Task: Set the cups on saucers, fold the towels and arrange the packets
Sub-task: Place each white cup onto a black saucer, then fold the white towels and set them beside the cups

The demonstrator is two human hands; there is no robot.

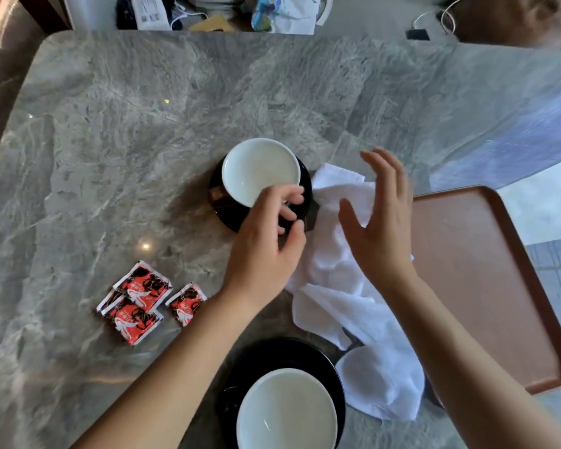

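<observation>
A white cup sits on a black saucer at the table's middle. My left hand hovers at that saucer's near right edge with its fingers loosely curled and apart, and I see nothing gripped in them. My right hand is spread open just above a crumpled white towel, which lies between the saucer and the tray. A second white cup stands on another black saucer at the near edge. Three red and black packets lie loose at the near left.
A brown tray lies at the right, partly over the grey marble table's edge. Bags, papers and cables are piled beyond the table's far edge.
</observation>
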